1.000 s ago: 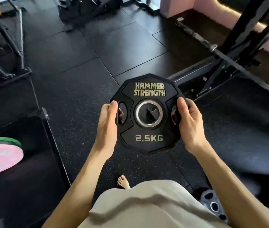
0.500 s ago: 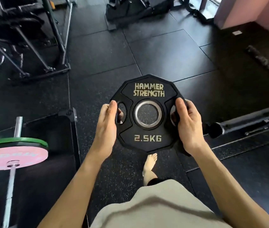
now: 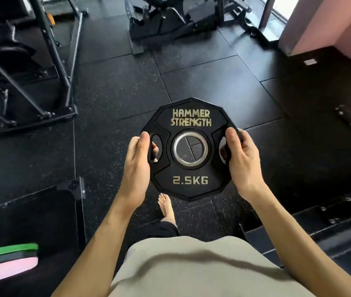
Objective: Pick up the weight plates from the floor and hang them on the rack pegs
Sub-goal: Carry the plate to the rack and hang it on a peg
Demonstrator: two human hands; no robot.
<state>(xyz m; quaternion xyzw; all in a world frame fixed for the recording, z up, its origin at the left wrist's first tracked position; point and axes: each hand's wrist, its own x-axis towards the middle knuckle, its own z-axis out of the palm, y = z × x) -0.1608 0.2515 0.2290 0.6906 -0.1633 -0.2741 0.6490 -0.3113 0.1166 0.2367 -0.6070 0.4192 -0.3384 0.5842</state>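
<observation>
A black 2.5 kg weight plate (image 3: pixel 190 181) with gold lettering and a steel centre ring is held up in front of me, face towards the camera, above the floor. My left hand (image 3: pixel 137 168) grips its left edge, fingers curled through the left grip slot. My right hand (image 3: pixel 242 162) grips the right edge the same way, thumb on the front face. No rack pegs are in view.
Black rubber floor tiles (image 3: pixel 110 91) spread ahead. A black machine frame (image 3: pixel 50 61) stands at the left, more gym equipment (image 3: pixel 170 20) at the back. A barbell end with green and pink plates (image 3: pixel 5 260) lies at the lower left. My bare foot (image 3: pixel 167 207) is below the plate.
The view has swung left and forward: the bar and rack at the right have left the frame, the left machine frame is nearer. Both hands keep the same hold on the plate.
</observation>
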